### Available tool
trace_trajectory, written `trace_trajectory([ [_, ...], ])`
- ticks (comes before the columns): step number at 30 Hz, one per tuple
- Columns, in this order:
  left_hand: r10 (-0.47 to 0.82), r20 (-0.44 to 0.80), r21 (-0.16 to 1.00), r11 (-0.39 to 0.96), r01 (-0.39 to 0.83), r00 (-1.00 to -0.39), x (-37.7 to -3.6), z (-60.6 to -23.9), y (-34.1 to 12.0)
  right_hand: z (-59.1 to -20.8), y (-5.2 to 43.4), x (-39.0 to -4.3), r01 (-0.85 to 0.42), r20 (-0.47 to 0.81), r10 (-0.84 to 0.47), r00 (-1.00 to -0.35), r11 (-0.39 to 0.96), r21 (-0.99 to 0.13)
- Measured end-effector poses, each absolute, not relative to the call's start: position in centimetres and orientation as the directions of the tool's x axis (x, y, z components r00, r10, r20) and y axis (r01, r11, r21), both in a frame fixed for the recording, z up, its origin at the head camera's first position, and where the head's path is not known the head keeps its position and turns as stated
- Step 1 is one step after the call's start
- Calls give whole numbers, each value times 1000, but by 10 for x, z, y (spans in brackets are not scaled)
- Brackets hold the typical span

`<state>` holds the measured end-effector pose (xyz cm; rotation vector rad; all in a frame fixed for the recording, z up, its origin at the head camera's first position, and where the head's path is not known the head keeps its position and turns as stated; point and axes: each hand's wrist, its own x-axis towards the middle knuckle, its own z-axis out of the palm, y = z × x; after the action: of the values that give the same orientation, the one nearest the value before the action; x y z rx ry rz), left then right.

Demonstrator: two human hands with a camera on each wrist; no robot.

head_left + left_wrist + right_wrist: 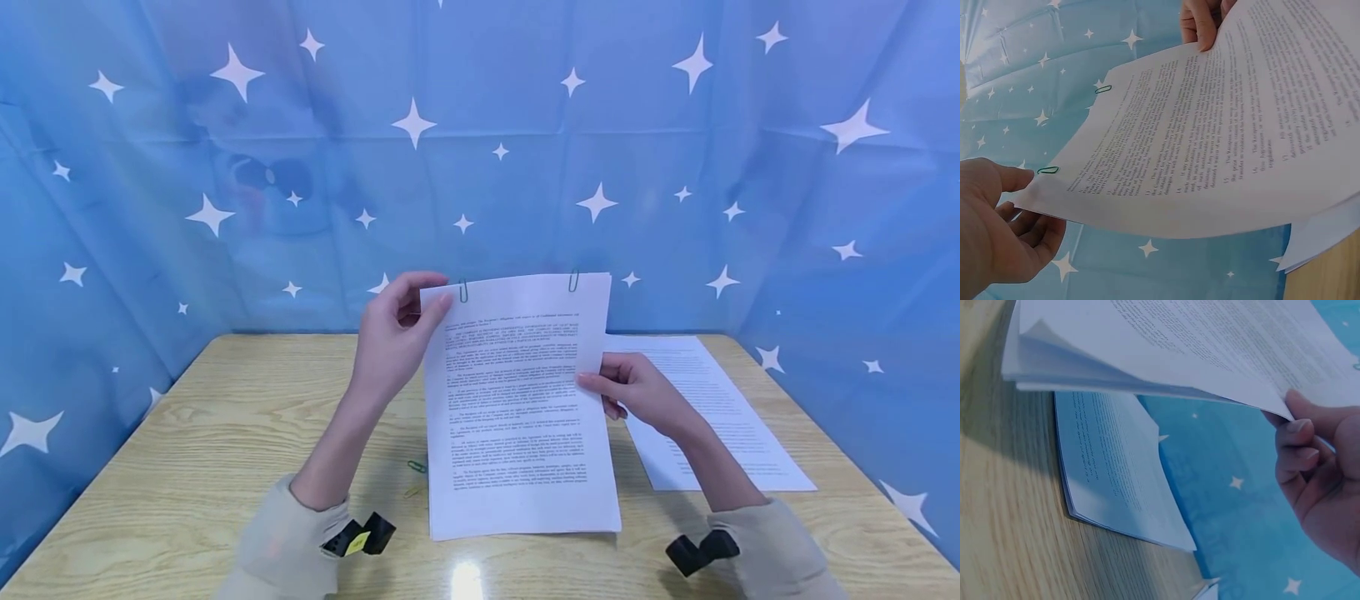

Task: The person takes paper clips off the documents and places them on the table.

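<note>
Printed white paper sheets stand upright in front of me, held between both hands. Two green paper clips sit on their top edge, one near each corner; in the left wrist view both clips show too. With thumb and fingers, my left hand pinches the top left corner beside the nearer clip. Halfway up the right edge, my right hand grips the sheets, thumb in front and fingers behind. The right wrist view shows several layers fanning apart at the lower end of the sheets.
A second printed paper stack lies on the wooden table to the right, partly behind my right hand. Left of the held sheets lie a green paper clip and a yellow one. A blue star-patterned curtain hangs behind the table.
</note>
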<state>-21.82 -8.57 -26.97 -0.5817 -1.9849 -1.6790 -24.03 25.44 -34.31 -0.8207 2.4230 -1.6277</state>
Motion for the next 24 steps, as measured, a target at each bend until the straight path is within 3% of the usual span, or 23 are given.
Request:
trace_trajectory([
  [14,42,606,755,282,592,-794,-217,-263,-82,-343,256,-241,-393,211,-502,-839,290,-873],
  [24,9,628,743,290,603,-778,-219,-266,-81,-342,257,-239,-399,205,-508,-837,308,-864],
])
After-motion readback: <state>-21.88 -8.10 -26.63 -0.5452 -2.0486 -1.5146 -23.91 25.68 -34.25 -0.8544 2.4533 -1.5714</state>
